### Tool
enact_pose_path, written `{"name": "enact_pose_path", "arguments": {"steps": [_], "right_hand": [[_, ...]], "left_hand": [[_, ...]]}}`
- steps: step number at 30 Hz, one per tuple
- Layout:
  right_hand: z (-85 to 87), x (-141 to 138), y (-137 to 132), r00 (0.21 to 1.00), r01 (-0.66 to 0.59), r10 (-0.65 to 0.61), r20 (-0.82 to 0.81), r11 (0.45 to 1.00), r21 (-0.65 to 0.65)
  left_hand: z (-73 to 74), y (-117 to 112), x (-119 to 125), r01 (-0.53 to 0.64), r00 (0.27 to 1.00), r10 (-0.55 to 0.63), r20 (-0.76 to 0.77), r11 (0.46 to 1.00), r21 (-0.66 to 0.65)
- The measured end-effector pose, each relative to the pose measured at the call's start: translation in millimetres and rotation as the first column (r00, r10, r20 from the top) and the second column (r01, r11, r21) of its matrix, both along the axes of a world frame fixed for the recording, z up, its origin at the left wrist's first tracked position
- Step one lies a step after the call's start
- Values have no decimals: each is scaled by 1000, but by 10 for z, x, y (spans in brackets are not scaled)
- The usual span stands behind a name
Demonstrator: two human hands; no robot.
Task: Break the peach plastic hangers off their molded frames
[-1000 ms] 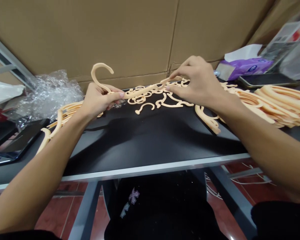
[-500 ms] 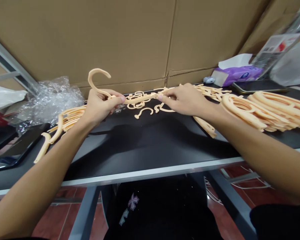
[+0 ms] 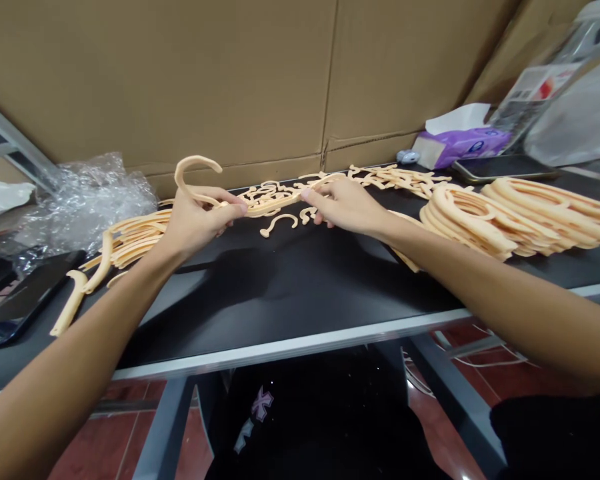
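Between my two hands I hold a cream-coloured plastic clothes hanger (image 3: 275, 206) above the black table. My left hand (image 3: 197, 217) is closed around its left end, where a curved hook (image 3: 181, 175) sticks up over the fingers. My right hand (image 3: 347, 203) pinches the other end between thumb and fingers. Beneath and behind the hanger lie loose hooks (image 3: 279, 225) and a heap of small cream pieces (image 3: 267, 190). The fingers partly hide where the parts join.
Stacked cream hanger parts (image 3: 470, 220) lie at the right, and more arm pieces (image 3: 135, 237) at the left. Bubble wrap (image 3: 105, 193), a dark phone (image 3: 30, 300), a purple tissue pack (image 3: 460, 147) and another phone (image 3: 505, 168) sit around. A cardboard wall (image 3: 180, 80) stands behind.
The view has shifted slightly, so the table's things sit a little further left. Both hands keep hold of the hanger; my right end of it is tilted slightly higher.
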State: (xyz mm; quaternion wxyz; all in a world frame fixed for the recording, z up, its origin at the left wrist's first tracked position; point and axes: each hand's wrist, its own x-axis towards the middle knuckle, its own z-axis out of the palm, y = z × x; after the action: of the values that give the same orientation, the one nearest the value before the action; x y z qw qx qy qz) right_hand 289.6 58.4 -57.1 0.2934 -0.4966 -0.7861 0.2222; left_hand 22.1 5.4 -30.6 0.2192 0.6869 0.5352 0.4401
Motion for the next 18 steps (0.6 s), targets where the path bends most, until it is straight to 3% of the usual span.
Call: {"name": "enact_pose_path", "arguments": {"steps": [3,7,13,18], "right_hand": [[-47,-53,-5,1000,24,-23,-19,998,55],[-49,-105,-104,989,-136,124,77,975,177],[-72,-178,-259,917,-377,348,194,916,140],[-58,-196,-269,890,-378,337,308,922,83]], "left_hand": [[-23,8,14,6,998,-8,-67,1000,-27],[-22,-10,83,73,996,-80,-49,988,-134],[20,-105,198,122,990,-132,-53,979,-166],[-22,-132,205,111,987,-122,-105,988,-108]]}}
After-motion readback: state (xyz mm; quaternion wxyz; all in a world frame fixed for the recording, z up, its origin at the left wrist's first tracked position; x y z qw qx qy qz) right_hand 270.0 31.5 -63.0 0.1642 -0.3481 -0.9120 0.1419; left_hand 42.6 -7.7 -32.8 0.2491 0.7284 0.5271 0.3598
